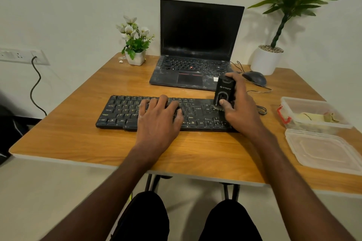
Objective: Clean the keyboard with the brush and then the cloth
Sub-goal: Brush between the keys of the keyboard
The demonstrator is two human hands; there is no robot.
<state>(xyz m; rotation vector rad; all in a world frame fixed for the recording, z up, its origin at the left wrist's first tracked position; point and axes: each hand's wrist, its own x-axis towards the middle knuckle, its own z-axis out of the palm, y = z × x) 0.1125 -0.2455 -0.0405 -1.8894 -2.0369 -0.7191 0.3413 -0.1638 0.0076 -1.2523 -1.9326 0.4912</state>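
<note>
Left hand lies flat, fingers spread on the keyboard; right hand fingers grip the upright brush.

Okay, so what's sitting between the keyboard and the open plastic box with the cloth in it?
In the head view, a coiled black cable lies on the table between the keyboard and the plastic box; otherwise bare wood.

— Centre of table?
— Keyboard, laptop right behind.
— Right side?
— Mouse beside laptop; nearer, box holding cloth, lid in front.
</note>
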